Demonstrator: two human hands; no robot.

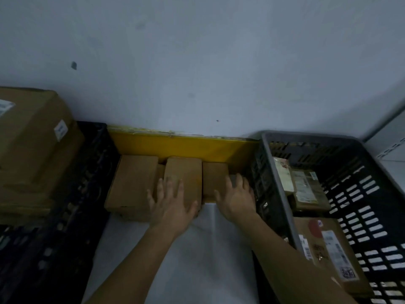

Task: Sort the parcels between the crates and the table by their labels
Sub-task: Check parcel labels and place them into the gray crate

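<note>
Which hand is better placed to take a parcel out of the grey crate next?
Probably the right hand: it lies on the rightmost box, right beside the grey crate. The left hand rests on the middle box, farther away.

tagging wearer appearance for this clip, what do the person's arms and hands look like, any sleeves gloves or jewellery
Both forearms are bare as far as the frame shows, with no sleeve in view. The left hand and right hand wear no gloves. No watch, bracelet or ring shows on either wrist or on the fingers, though the dim, slightly blurred picture could hide something small. No markings show on either arm.
</note>
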